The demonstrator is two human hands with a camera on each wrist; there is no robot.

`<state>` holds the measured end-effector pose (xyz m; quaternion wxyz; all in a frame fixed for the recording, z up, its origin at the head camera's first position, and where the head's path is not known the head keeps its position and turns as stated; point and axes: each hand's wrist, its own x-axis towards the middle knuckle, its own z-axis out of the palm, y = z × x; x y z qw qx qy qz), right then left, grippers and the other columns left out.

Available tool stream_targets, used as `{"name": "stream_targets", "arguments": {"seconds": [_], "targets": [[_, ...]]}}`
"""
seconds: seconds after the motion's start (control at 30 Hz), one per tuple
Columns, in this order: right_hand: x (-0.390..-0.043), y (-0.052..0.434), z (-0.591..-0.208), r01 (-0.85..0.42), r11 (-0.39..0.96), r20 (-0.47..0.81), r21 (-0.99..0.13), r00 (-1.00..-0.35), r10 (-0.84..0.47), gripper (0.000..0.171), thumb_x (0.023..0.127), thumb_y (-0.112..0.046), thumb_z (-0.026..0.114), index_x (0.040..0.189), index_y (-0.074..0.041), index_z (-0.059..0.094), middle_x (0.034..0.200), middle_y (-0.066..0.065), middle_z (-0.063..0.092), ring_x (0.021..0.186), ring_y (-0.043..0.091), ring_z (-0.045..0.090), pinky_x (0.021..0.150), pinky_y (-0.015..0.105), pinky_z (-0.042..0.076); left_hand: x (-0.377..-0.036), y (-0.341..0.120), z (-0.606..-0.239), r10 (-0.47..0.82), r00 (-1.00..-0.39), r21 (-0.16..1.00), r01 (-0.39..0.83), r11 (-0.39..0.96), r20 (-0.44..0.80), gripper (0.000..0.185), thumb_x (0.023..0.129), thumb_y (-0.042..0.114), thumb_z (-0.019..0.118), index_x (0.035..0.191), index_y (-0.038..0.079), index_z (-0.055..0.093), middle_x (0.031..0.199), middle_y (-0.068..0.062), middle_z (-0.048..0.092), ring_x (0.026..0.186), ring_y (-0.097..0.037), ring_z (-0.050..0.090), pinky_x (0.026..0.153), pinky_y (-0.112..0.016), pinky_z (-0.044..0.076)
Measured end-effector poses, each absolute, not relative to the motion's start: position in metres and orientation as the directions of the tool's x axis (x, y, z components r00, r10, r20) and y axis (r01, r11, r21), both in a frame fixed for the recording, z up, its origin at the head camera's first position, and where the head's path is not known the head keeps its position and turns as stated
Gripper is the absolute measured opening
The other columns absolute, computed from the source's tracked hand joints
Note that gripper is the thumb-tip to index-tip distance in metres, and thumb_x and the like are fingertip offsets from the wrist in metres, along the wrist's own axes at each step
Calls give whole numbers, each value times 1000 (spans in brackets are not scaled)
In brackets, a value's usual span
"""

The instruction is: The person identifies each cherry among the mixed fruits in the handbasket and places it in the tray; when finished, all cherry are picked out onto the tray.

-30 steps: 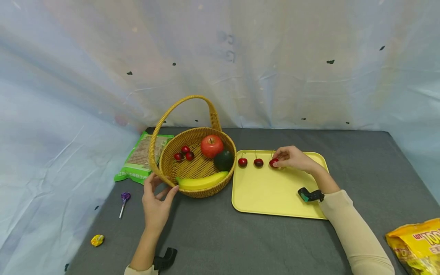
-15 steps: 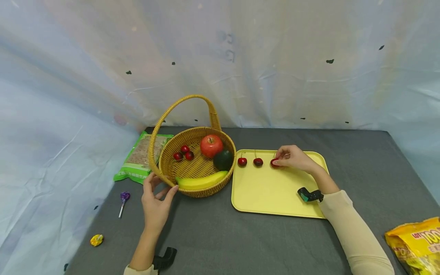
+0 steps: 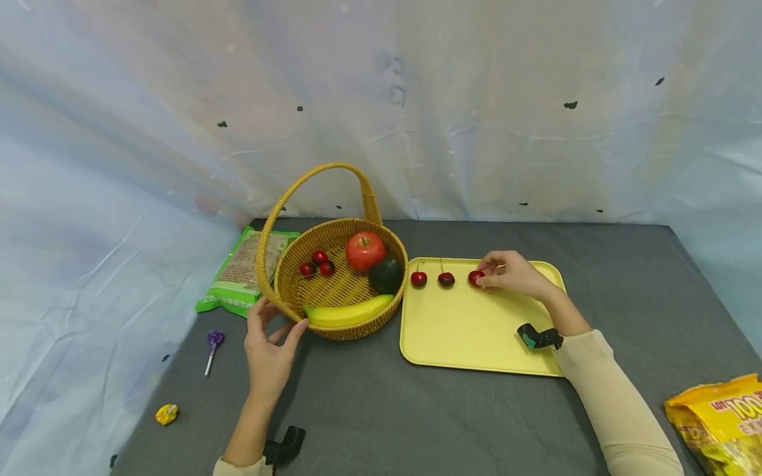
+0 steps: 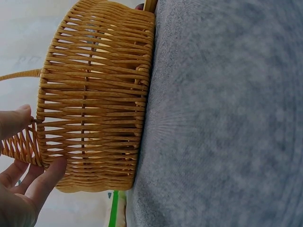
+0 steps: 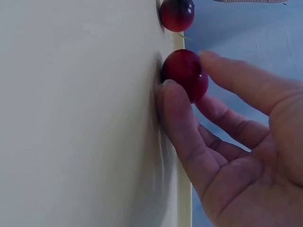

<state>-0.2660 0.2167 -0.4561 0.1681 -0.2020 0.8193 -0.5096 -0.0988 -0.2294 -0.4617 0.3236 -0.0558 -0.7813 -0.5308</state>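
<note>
My left hand [image 3: 269,350] holds the wicker basket [image 3: 342,287] at the front left, where the handle [image 3: 280,211] joins the rim. In the left wrist view, thumb and fingers lie round that joint of the basket [image 4: 94,104]. Inside are several fruits: a red apple [image 3: 365,251], a dark green avocado-like fruit [image 3: 385,276], a banana [image 3: 348,312] and cherries [image 3: 319,256]. On the yellow tray [image 3: 476,330], my right hand [image 3: 513,272] pinches a dark red cherry [image 5: 185,73] between thumb and fingers, close to the surface. Two stemmed cherries [image 3: 419,279] stand left of it in a row.
A green-edged packet [image 3: 238,271] lies behind the basket's left side. A purple lollipop [image 3: 214,344] and a yellow wrapped candy [image 3: 167,414] lie at the left of the grey table [image 3: 381,416]. At the right edge is a yellow bag [image 3: 720,423].
The pinched cherry has shifted slightly right on the tray, and more of it shows beside my right fingertips. My left hand stays on the basket.
</note>
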Motion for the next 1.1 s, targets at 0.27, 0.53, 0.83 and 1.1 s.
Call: {"name": "stream_targets", "arguments": {"seconds": [0.27, 0.53, 0.83, 1.1], "targets": [[-260, 227, -437, -209, 427, -20, -880, -881, -473, 28, 97, -9, 66, 114, 12, 59, 98, 24, 62, 78, 36, 68, 70, 41, 62, -98, -229, -462, -254, -795, 800, 418, 431, 551, 69, 82, -12, 75, 142, -2, 42, 122, -25, 54, 116, -22, 55, 84, -22, 58], [-260, 198, -417, -278, 370, 72, -887, -872, -484, 26, 101, -17, 62, 113, 6, 63, 99, 26, 64, 79, 42, 65, 71, 48, 60, -97, -228, -456, -259, -782, 791, 427, 439, 566, 68, 80, -17, 74, 139, -10, 41, 120, -27, 53, 113, -35, 54, 83, -19, 57], [-269, 77, -382, -434, 181, 209, -882, -707, -676, 25, 97, -12, 67, 116, 4, 64, 104, 13, 67, 89, 27, 64, 76, 35, 58, -93, -224, -450, -271, -791, 799, 401, 448, 549, 68, 80, -18, 73, 139, -11, 40, 121, -27, 52, 114, -28, 54, 83, -21, 58], [-283, -37, -368, -522, 195, 122, -830, -513, -850, 34, 94, -12, 70, 126, 0, 62, 121, 11, 63, 108, 24, 62, 92, 29, 54, -99, -230, -463, -257, -798, 805, 413, 425, 545, 69, 84, -11, 74, 143, -1, 41, 123, -29, 51, 116, -32, 55, 84, -26, 59]]}}
